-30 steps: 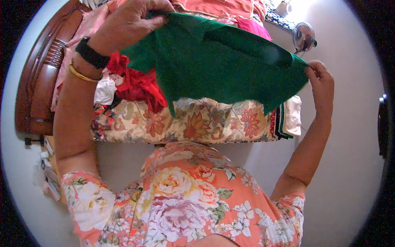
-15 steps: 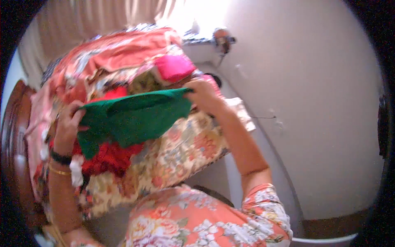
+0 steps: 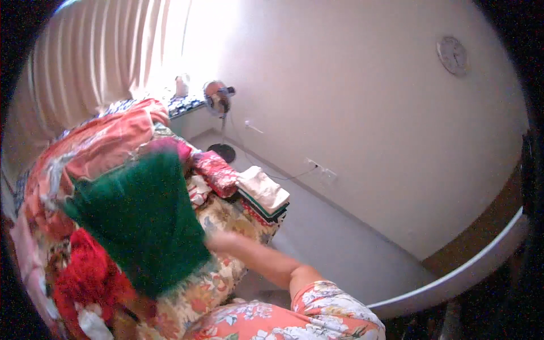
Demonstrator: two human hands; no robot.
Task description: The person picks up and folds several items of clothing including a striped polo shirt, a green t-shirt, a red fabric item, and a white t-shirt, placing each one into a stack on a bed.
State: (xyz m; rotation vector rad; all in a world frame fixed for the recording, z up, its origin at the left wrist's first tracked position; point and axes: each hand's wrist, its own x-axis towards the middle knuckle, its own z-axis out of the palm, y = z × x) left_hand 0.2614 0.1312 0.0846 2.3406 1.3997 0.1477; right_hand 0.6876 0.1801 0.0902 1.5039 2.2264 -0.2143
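A green cloth (image 3: 144, 221), smeared by motion, is spread out in the air over the bed. At its lower right edge, my right hand (image 3: 220, 242) is closed on it, the fingers blurred. My left hand does not show; the cloth may cover it. Beneath and left of the cloth lies a crumpled red cloth (image 3: 90, 275), with a small white cloth (image 3: 93, 324) beside it. Partly hidden behind the green cloth is a bright pink cloth (image 3: 177, 148).
A folded stack (image 3: 263, 192) with a cream cloth on top sits at the bed's right edge, next to a pink patterned bundle (image 3: 215, 171). Coral cloth (image 3: 113, 139) covers the far side of the floral bed. A fan (image 3: 217, 98) stands beyond, near the curtain (image 3: 96, 62).
The green cloth has gone from gathered between both hands to opened out and swinging. My right hand has come lower and nearer. My left hand has left sight, and the view has turned right.
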